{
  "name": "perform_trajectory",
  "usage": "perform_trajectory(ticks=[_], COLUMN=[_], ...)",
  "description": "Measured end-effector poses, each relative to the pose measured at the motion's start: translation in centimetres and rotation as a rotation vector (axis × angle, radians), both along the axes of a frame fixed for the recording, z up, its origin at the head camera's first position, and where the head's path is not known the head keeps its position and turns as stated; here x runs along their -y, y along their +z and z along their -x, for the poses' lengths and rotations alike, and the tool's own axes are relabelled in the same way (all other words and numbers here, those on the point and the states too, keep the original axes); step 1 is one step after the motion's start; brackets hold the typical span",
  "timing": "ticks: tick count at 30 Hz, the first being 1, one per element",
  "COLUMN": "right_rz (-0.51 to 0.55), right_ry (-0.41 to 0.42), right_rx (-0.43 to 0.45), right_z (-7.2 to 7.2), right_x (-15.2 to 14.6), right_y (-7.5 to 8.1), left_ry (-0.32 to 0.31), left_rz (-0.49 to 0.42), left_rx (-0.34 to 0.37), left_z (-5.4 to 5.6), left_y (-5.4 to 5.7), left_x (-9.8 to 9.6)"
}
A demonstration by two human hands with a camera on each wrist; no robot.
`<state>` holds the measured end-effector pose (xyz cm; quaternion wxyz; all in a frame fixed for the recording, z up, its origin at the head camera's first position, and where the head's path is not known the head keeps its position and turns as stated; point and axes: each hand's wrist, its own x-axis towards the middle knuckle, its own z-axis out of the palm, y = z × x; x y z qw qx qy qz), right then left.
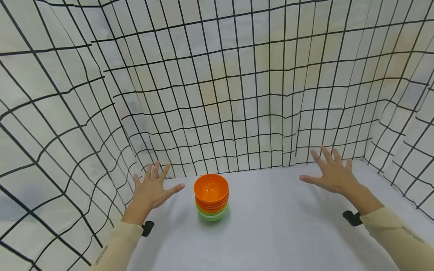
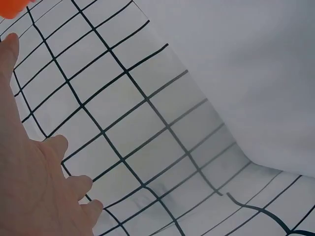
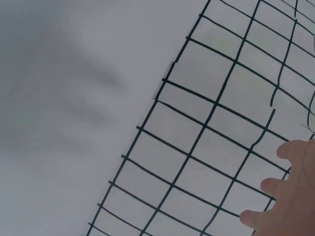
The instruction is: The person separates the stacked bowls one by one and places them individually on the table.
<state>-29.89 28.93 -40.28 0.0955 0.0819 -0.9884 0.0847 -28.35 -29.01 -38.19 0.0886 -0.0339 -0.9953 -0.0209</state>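
Note:
A stack of bowls stands on the white table, orange bowls (image 1: 211, 189) on top and light green ones (image 1: 212, 215) at the bottom. Left of the stack, my left hand (image 1: 152, 190) hovers with fingers spread and its thumb pointing toward the bowls, not touching them. Far to the right, my right hand (image 1: 333, 175) is held above the table with its fingers spread, holding nothing. The left wrist view shows the left hand (image 2: 34, 162) at its edge and a bit of an orange bowl (image 2: 14, 7) in the corner. Part of the right hand (image 3: 290, 191) appears in the right wrist view.
White walls with a black grid (image 1: 217, 94) enclose the white table (image 1: 264, 226) at the back and both sides. The left wall comes close to the left forearm. A dark object (image 1: 352, 218) sits at the right wrist, another (image 1: 147, 228) at the left.

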Motion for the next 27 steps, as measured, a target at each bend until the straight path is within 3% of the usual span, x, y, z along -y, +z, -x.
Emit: perform_trajectory(ticks=[8,15,20,23,27], right_rz=[-0.005,0.068,0.196,0.293,0.437], right_ry=[0.060,0.170,0.250,0.283,0.315], right_rx=[-0.036,-0.070,-0.031,0.028,0.113], right_z=[-1.5,-3.2,-3.7,-3.7,-3.4], right_x=[3.2,7.3,10.7,13.2,16.6], right_y=[-0.4,-0.8,-1.4,-1.6,-1.8], left_ry=[-0.023,-0.078,-0.135,-0.129,-0.127], left_rz=[0.036,-0.042,-0.295,-0.475,-0.663], left_rx=[-0.036,-0.046,0.050,0.121,0.142], left_z=[-2.5,-4.7,-5.2,-5.0,-4.4], left_y=[-0.6,-2.1,-4.2,-6.0,-8.3], left_x=[-1.1,-2.7,-3.8,-4.2,-4.9])
